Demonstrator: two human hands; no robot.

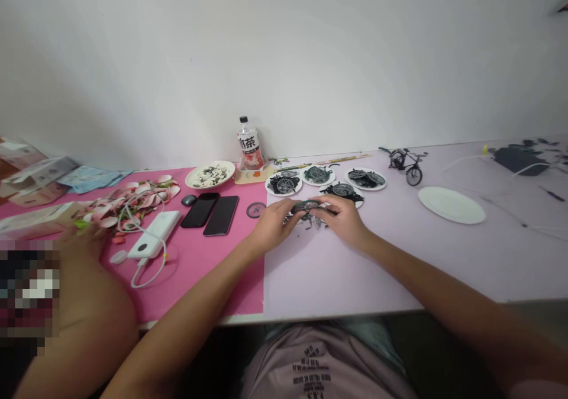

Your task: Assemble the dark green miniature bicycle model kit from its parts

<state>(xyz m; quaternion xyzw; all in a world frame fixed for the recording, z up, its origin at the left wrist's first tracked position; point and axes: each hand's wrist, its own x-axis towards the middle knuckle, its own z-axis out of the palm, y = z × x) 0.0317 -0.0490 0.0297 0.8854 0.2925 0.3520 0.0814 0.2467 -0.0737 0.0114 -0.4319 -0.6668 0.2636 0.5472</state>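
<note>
Above the lilac half of the table, my left hand and my right hand meet over a small dark toy bicycle wheel. The left fingers pinch one side of it. At the other side my right fingers are closed too, on the wheel or a thin part joined to it; I cannot tell which. Small grey parts show just below my hands, partly hidden. A loose spoked wheel lies left of my left hand. Just beyond my hands stands a plate of dark parts, partly covered by the right one.
More plates with wheels and parts stand behind. An assembled toy bicycle and a bare white plate are at right. Two phones, a power bank, a bottle and another person's arm are at left.
</note>
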